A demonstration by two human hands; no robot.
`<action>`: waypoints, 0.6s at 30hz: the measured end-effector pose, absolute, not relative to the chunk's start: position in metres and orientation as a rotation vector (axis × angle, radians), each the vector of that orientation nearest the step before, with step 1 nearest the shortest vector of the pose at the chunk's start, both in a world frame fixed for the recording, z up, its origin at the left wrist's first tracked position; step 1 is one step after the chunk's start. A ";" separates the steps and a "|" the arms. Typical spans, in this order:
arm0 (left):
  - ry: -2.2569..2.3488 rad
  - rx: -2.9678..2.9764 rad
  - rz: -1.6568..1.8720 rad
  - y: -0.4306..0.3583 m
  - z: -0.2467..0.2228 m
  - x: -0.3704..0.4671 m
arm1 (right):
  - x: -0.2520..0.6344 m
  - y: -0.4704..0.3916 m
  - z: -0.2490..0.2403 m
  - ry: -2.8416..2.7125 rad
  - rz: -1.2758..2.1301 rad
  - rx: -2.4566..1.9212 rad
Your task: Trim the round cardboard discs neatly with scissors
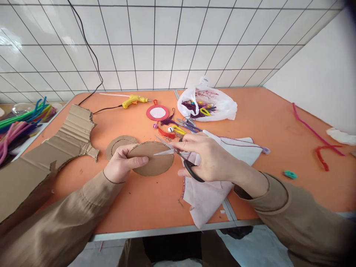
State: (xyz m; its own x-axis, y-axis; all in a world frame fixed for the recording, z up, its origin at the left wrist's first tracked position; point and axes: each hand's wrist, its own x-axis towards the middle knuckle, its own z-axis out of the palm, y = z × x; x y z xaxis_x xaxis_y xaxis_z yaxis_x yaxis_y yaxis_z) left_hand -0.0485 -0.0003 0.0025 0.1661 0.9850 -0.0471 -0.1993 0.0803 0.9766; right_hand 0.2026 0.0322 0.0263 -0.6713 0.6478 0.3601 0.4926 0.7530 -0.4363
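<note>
My left hand (122, 165) grips a round cardboard disc (155, 163) by its left edge, thumb on top, just above the orange table (139, 200). My right hand (207, 157) holds black-handled scissors (178, 154), blades apart at the disc's right rim. A second cardboard disc (118, 142) lies flat behind the held one.
A large cut cardboard sheet (55, 148) lies at the left, and pipe cleaners (19, 122) sit beyond it. A white cloth (219, 178) is under my right hand. At the back are a yellow glue gun (133, 100), a red-rimmed disc (157, 112) and a plastic bag (208, 104) of craft bits.
</note>
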 end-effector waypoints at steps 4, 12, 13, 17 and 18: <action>0.965 1.095 1.062 0.001 0.002 -0.050 | 0.206 0.032 0.019 -2.437 0.490 -0.835; 0.895 1.116 0.976 0.002 0.000 -0.050 | 0.206 0.028 0.019 -2.415 0.679 -0.782; 0.897 1.118 0.973 0.002 -0.001 -0.051 | 0.206 0.027 0.019 -2.419 0.682 -0.788; 0.886 1.122 0.964 0.004 -0.003 -0.051 | 0.206 0.024 0.020 -2.455 0.667 -0.789; 0.882 1.126 0.955 0.004 -0.004 -0.051 | 0.206 0.024 0.021 -2.457 0.661 -0.778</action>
State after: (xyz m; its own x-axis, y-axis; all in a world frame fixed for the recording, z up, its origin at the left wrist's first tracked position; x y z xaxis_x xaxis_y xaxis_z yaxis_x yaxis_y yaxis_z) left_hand -0.0510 0.0036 -0.0043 0.3436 0.9348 -0.0896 -0.1630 0.1533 0.9747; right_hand 0.2059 0.0241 0.0207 -0.7252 0.6242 0.2907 0.3941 0.7224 -0.5681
